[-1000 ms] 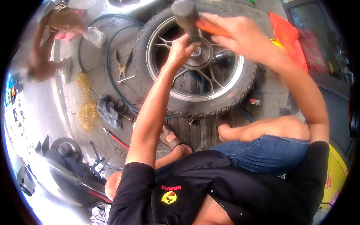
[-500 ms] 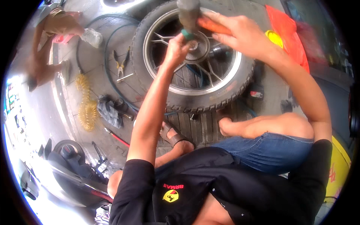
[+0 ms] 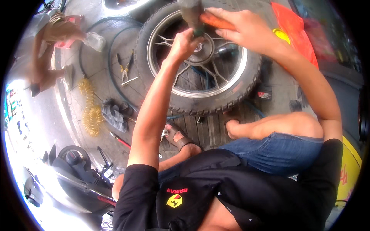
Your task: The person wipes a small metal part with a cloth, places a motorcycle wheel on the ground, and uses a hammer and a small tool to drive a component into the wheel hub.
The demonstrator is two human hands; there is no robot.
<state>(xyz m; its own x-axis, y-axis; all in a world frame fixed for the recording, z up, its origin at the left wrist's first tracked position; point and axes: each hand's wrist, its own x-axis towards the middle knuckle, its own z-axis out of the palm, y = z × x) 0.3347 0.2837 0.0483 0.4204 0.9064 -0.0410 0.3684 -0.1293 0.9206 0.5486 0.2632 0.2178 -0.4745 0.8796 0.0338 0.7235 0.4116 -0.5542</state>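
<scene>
1. Over the grey floor [image 3: 278, 85], a wheel [image 3: 216, 102] is laid flat.
2. An orange-handled hammer [image 3: 191, 13] is gripped by the right hand [image 3: 246, 30].
3. A green-topped tool [image 3: 198, 32] is grasped by the left hand [image 3: 182, 44] above the hub [image 3: 205, 54].

At twelve o'clock, the tyre [image 3: 192, 107] shows matt, rough-treaded black rubber around a smooth, shiny metal rim [image 3: 206, 92], with a duller metal hub [image 3: 201, 58] inside; the hammer head [image 3: 190, 13] is dull grey, its orange handle [image 3: 217, 21], toward one o'clock, matt. At two o'clock lies a thin red-orange sheet [image 3: 293, 32], plastic in look; at nine, a coiled hose [image 3: 92, 120] of glossy yellow plastic. Matt black cloth forms the shirt [image 3: 254, 192] at five o'clock, woven denim the shorts [image 3: 269, 154] at four.
</scene>
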